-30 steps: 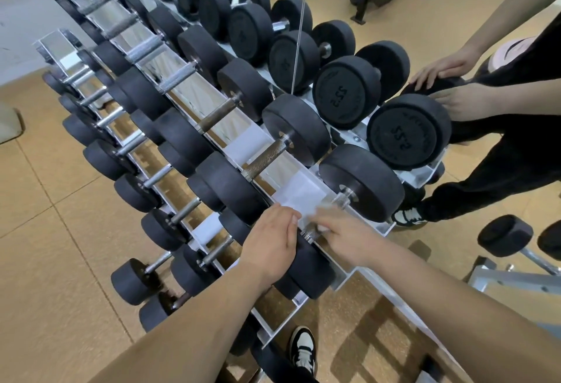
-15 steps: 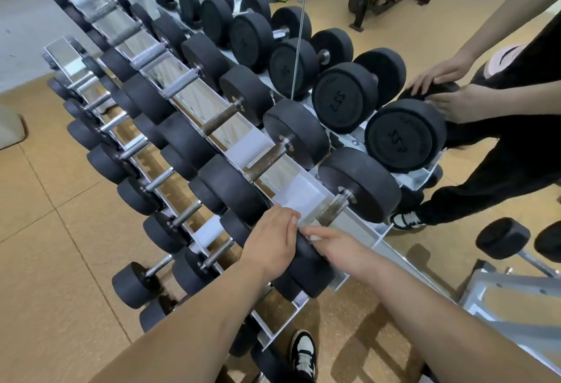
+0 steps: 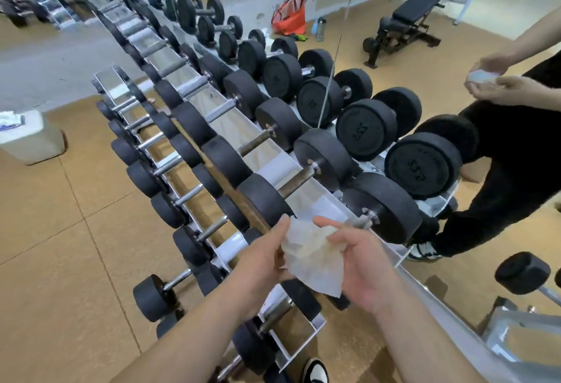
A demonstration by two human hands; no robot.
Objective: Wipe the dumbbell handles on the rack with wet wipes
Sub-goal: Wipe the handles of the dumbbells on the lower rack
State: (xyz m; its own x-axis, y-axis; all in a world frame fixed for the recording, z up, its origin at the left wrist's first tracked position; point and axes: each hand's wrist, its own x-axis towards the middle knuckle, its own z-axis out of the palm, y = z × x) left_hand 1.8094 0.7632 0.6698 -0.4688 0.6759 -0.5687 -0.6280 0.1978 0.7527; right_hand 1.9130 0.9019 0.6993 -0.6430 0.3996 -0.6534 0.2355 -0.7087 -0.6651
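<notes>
The left hand pinches the wet wipe between thumb and fingers at its left edge; the right hand has its fingers curled on the right edge; the wipe hangs spread between them, just above the near end of the rack and touching no handle; limp and seemingly soiled, it may smear grime onto the next dumbbell handle, or slip and drop between the tiers; a dumbbell head at the right bears moulded figures, seemingly reversed, perhaps 22.5.

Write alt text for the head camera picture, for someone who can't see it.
The left hand and right hand hold a crumpled wet wipe over a long rack of black dumbbells. A second person stands to the right, holding another wipe.
</notes>
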